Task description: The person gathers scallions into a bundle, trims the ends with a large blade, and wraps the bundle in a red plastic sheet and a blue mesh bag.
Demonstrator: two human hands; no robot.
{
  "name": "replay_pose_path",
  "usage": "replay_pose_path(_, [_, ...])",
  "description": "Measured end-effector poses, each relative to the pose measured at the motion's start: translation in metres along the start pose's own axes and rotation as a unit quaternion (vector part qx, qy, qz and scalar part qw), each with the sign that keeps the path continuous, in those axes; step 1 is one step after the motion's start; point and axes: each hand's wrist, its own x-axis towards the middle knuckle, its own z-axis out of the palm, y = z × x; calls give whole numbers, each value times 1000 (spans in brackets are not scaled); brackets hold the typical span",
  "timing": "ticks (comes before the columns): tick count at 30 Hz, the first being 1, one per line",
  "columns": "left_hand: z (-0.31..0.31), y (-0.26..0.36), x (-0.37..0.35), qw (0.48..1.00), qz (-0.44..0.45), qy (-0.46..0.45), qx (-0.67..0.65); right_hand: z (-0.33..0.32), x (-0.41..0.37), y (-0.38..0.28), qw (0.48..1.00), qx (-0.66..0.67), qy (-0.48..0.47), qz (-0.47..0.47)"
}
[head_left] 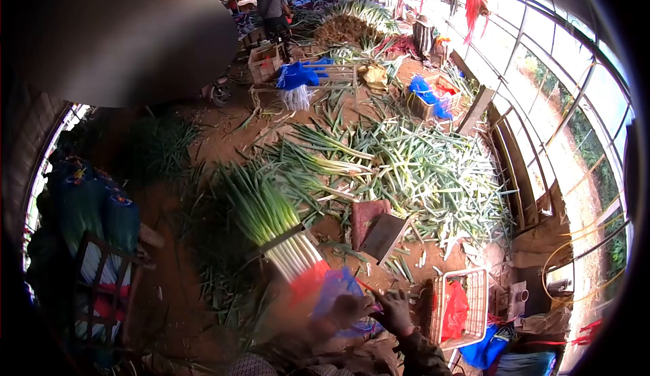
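A thick bundle of leeks lies on a low metal-edged stand, green leaves pointing away from me. Red mesh or film covers the white ends nearest me. Beside it spreads a translucent blue mesh bag, smeared by motion. My left hand is at the lower edge of this blue mesh; blur hides how its fingers are set. My right hand is just to its right, with fingers bent together near the mesh and a thin red strip. What exactly the right fingers grip is hidden.
A small low seat stands ahead. Loose leek leaves heap beyond it. A plastic crate with a red bag is at my right; a dark crate and bagged leeks stand left. People work at the back.
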Motion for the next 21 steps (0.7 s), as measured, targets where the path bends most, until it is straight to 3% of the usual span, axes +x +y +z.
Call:
replay_pose_path(2, [-8, 1, -7, 997, -10, -30, 64, 41, 9, 14, 992, 19, -125, -4])
replay_pose_path(5, [-18, -19, -21, 988, -52, -71, 125, 25, 8, 3, 998, 62, -17, 23])
replay_pose_path(6, [-18, -31, -27, 984, -69, -86, 137, 20, 4, 4, 998, 17, -67, -12])
replay_pose_path(10, [-14, -80, -40, 961, -7, -78, 267, 18, -11, -33, 980, 34, -153, -126])
replay_pose_path(12, [-52, -55, -27, 953, -3, -61, 296, 24, -14, -60, 966, 159, -171, -110])
replay_pose_path(13, [-65, -52, -23, 958, -9, 7, 285, 40, -22, -65, 955, 221, -171, -103])
replay_pose_path(15, [-85, -53, -23, 955, -25, 142, 259, 73, -37, -68, 906, 368, -209, 13])
replay_pose_path(17, [-97, -60, -30, 948, -108, 182, 238, 62, -33, -76, 893, 403, -189, 63])
replay_pose_path(19, [-107, -69, -46, 933, -168, 195, 250, 36, -31, -61, 945, 295, -125, 65])
replay_pose_path(21, [-114, -81, -67, 914, -205, 184, 296, 19, -30, -35, 986, 102, -82, 107])
